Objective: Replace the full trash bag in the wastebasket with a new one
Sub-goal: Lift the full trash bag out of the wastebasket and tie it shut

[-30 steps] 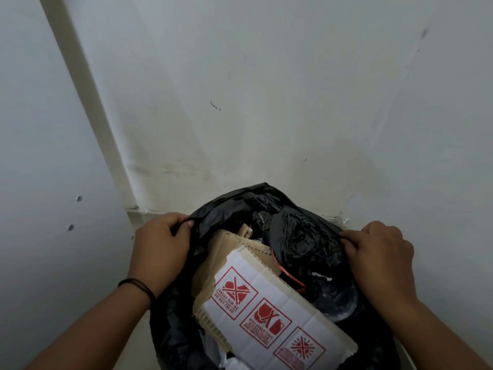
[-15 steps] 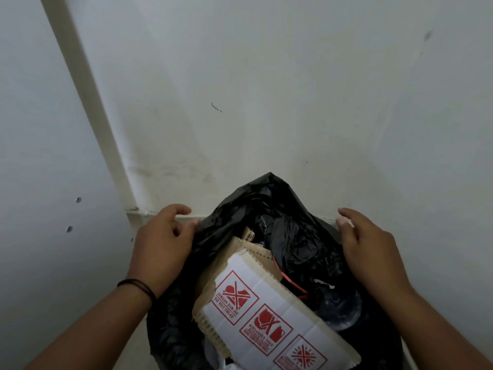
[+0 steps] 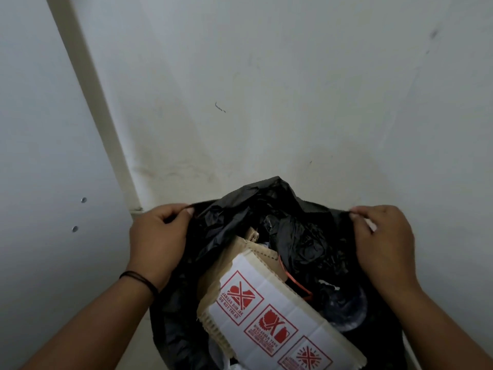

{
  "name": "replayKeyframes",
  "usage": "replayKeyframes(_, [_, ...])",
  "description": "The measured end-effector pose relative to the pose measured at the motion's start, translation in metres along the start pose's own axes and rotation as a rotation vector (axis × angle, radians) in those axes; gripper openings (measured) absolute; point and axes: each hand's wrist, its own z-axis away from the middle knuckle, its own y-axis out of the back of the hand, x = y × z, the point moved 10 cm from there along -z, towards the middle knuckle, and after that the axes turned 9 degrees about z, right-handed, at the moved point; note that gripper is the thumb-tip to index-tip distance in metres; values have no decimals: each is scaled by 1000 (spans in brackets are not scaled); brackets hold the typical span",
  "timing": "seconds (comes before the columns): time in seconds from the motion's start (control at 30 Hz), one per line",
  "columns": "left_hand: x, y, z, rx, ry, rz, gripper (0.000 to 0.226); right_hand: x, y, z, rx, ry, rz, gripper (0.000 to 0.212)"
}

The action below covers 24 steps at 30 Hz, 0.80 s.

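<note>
While both hands pinch its rim, the black trash bag point(image 3: 306, 236) stands open against the white wall point(image 3: 266, 76).

Inside the bag at 6 o'clock lies a cardboard piece point(image 3: 269, 316) with red symbols and the words "JANGAN DIINJAK / DO NOT TREAD". The left hand point(image 3: 157, 241) grasps the rim at 9 o'clock, the right hand point(image 3: 384, 241) at 3 o'clock. A black band point(image 3: 138, 280) circles the left wrist.

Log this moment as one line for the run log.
step: gather bag rim | left hand: pinches black trash bag rim | right hand: pinches opposite rim | contents: printed cardboard sticking out | new bag: unseen
</note>
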Motion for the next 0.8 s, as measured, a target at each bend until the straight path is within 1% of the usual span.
replayKeyframes(0.07, [7, 1, -2, 23, 25, 97, 21, 2, 15, -7, 79, -40, -125, 14])
replayKeyframes(0.1, [11, -1, -2, 9, 43, 128, 22, 4, 18, -8, 89, -65, -162, 14])
replayKeyframes(0.17, [12, -7, -4, -73, 105, 202, 20, 4, 14, -10, 21, -90, -164, 15])
replayKeyframes(0.23, [3, -12, -3, -164, 226, 305, 21, -2, 5, -5, -84, -73, -55, 19])
replayKeyframes(0.27, [-5, -8, -4, -164, 270, 284, 20, -8, 3, -1, -109, -54, 6, 24])
replayKeyframes(0.33, [-25, 3, -9, -181, 316, 4, 16, -32, 13, 7, -53, 73, 100, 30])
replayKeyframes(0.37, [-36, 4, -7, -247, 364, -149, 16, -50, 20, 13, -19, 175, 119, 27])
replayKeyframes(0.4, [-48, 3, -1, -333, 435, -244, 16, -70, 25, 20, -18, 270, 113, 22])
replayKeyframes(0.43, [-56, 0, 6, -415, 504, -281, 17, -90, 27, 29, -58, 361, 95, 15])
replayKeyframes(0.47, [-59, -2, 12, -460, 545, -288, 18, -109, 26, 40, -118, 448, 78, 10])
replayKeyframes(0.5, [-57, -3, 13, -470, 536, -303, 18, -128, 25, 53, -189, 534, 58, 8])
replayKeyframes(0.53, [-52, -2, 9, -462, 471, -346, 20, -144, 19, 69, -280, 597, 42, 9])
replayKeyframes(0.6, [-34, -2, -1, -415, 267, -487, 25, -172, 9, 103, -459, 704, -11, 19])
replayKeyframes(0.63, [-24, -2, -3, -380, 179, -519, 27, -185, 3, 123, -532, 783, -36, 20])
replayKeyframes(0.67, [-14, -2, -5, -341, 126, -493, 29, -196, -4, 144, -594, 862, -49, 14])
replayKeyframes(0.7, [-8, -1, -6, -312, 115, -418, 27, -201, -12, 161, -663, 880, -62, 5])
replayKeyframes(0.73, [-4, -2, -7, -299, 136, -316, 24, -200, -20, 170, -736, 789, -83, 16])
replayKeyframes(0.8, [0, -6, -3, -342, 230, -104, 18, -195, -35, 186, -797, 695, -35, 46])
